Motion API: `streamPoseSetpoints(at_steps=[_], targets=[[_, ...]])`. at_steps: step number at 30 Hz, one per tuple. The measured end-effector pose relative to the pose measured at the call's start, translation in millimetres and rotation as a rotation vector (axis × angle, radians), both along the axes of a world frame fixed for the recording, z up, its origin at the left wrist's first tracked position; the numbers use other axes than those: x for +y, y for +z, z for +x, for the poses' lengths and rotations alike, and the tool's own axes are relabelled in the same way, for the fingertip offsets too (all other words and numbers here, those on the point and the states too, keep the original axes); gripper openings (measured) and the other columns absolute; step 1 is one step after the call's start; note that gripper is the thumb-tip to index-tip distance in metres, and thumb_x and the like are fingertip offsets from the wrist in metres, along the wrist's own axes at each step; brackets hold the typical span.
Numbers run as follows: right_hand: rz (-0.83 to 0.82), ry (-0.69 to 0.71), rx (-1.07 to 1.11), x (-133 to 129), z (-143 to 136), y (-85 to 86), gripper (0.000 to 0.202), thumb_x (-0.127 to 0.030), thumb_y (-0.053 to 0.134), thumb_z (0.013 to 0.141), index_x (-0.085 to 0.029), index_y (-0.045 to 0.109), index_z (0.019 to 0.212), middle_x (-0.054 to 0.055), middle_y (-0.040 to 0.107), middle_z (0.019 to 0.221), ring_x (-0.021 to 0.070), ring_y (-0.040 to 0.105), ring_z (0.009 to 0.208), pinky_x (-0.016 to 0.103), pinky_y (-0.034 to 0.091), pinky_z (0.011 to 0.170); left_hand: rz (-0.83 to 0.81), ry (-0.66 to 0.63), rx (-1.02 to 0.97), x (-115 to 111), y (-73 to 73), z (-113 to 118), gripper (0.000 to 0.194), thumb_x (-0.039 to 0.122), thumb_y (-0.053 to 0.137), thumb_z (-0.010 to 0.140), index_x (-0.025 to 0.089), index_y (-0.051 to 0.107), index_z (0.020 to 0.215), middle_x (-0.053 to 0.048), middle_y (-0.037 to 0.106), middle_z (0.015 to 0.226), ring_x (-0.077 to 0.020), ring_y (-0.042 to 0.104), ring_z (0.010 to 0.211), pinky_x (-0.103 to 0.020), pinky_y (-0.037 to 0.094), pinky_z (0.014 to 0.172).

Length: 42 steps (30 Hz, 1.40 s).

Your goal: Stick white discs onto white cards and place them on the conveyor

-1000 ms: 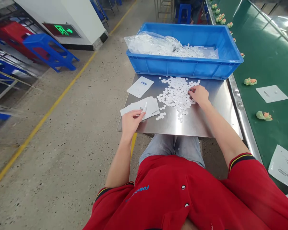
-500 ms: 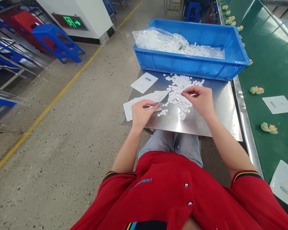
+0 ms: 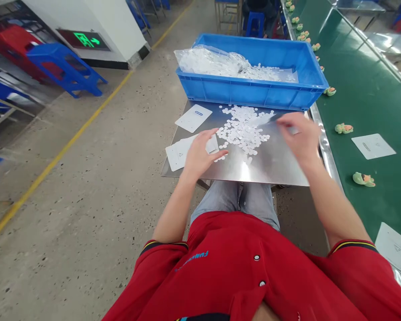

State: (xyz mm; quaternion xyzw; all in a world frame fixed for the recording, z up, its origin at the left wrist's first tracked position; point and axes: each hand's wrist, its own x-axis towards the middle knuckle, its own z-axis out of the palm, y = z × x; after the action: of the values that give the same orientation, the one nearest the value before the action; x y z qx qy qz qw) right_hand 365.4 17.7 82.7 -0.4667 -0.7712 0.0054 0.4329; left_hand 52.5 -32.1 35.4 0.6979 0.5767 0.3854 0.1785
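Held the left hand (image 3: 200,154) open, with thumb and fingers parted and nothing visibly gripped, over the right end of the overlapping white cards (image 3: 176,157) at the left of the steel tabletop (image 3: 280,165); could not tell touching from hovering there. Seemed to pinch a blurred pale card (image 3: 263,120) by one edge in the right hand (image 3: 300,133), with the far part out over the loose white discs (image 3: 243,133); could not read any print through the blur. Saw a lone card (image 3: 194,118) lying between the overlapping ones and the blue tub (image 3: 247,91), and another card (image 3: 373,146) on the green conveyor belt (image 3: 361,89) near small figures (image 3: 364,179).

Called for a light grip at the very edge, off any print and without bending, and for enough height to clear the discs rather than drag some along. Deserved a glance underneath for any clinging disc. Would have gained, too, from resting the left fingertips lightly on the overlapping cards, to stop any slide toward the discs.
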Motion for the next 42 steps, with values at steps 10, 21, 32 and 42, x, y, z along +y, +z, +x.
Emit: streamPoseSetpoints(at_steps=[10,21,32,42], targets=[[-0.196,-0.648,0.008,-4.3,234.7,-38.6,0.043,-0.071,0.062,0.083,-0.029,0.064,0.075,0.008,0.058,0.077,0.0405,0.065,0.109,0.061,0.054,0.087,-0.243,0.096,0.381,2.2,-31.4,-57.0,0.023,0.038,0.060,0.091,0.020,0.076,0.095,-0.013,0.071,0.116,-0.0336,0.064,0.111,-0.049,0.050,0.103],[-0.601,-0.284,-0.244,44.2,21.1,-34.0,0.024,-0.030,0.057,0.091,-0.026,0.076,0.106,0.006,0.075,0.106,0.0268,0.068,0.095,0.045,0.053,0.089,-0.227,0.284,-0.136,-12.1,-40.3,-46.7,0.017,0.039,0.075,0.072,0.022,0.080,0.074,-0.003,0.080,0.085,-0.0239,0.072,0.084,-0.032,0.054,0.076],[-0.689,-0.195,-0.101,80.6,-11.8,-57.5,0.012,-0.024,0.067,0.080,-0.022,0.079,0.081,0.005,0.076,0.096,0.0218,0.065,0.084,0.037,0.052,0.079,-0.263,0.222,-0.244,-20.9,-44.5,-60.7,0.029,0.045,0.069,0.080,0.021,0.083,0.088,-0.003,0.082,0.098,-0.0269,0.074,0.097,-0.035,0.057,0.091],[-0.521,0.139,0.323,14.7,-57.2,-17.4,0.021,-0.041,0.075,0.080,-0.023,0.083,0.089,0.004,0.078,0.087,0.0177,0.064,0.070,0.034,0.055,0.069,-0.051,0.425,-0.337,-14.8,-21.8,-29.5,0.016,0.035,0.082,0.070,0.021,0.081,0.078,-0.003,0.081,0.086,-0.0226,0.074,0.084,-0.035,0.060,0.084]])
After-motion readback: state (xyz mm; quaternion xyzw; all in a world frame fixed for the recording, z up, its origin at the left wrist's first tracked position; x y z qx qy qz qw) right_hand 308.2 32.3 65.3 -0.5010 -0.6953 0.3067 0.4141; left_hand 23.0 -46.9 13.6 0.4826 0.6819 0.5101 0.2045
